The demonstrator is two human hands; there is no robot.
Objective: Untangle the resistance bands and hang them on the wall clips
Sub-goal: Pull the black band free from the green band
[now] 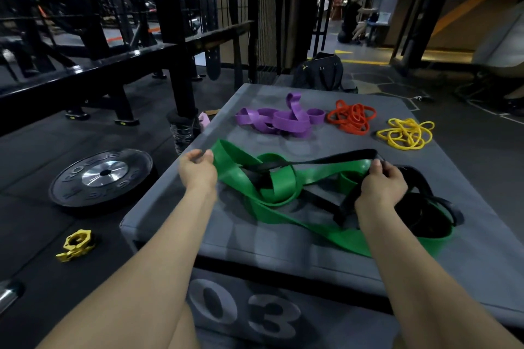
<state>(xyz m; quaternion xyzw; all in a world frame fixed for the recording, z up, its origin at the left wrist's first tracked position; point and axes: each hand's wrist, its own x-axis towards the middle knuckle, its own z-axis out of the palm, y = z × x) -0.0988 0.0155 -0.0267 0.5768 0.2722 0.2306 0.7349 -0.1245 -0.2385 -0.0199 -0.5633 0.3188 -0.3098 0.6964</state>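
A wide green band (286, 208) lies knotted with a black band (334, 158) on the grey padded box (283, 246). My left hand (197, 170) pinches the green band's left end. My right hand (383, 182) grips the black band, which is pulled taut between the knot and my fingers; more black loops (425, 212) lie behind that hand. Farther back lie a purple band pile (279, 119), a red band pile (353, 116) and a thin yellow band pile (407, 133). No wall clips are visible.
On the floor to the left lie a black weight plate (102, 176) and a yellow barbell collar (76, 245). A black rack frame (178, 45) stands at the back left. Beyond the box sits a dark bag (321, 71). A person (351, 20) is far back.
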